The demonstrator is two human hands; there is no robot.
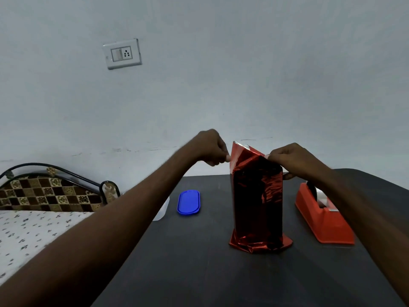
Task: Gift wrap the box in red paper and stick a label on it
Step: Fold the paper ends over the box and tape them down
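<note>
- While the box (257,202) stands upright on the dark counter (199,262), already sleeved in shiny red paper (245,155), the top end is being closed; the bottom end looks crumpled under it rather than neatly folded.
- Left hand (213,150) pinches the left edge of the paper sticking up above the box, fingers curled tight on it.
- Right hand (292,159) pinches the right edge at the top corner, with a finger lower down touching the box's right side.
- Next, I'd judge, the upstanding paper needs folding down flat over the top and holding there while tape is fetched; no label is on it that I can see.
- Just right of the box sits a red tape dispenser (325,220); to the left, further off, a blue lid (188,203) beside a clear tub (162,209).
- Beyond the counter's left edge is a bed (33,231) with a patterned headboard, and a switch plate (122,53) hangs on the pale wall.
</note>
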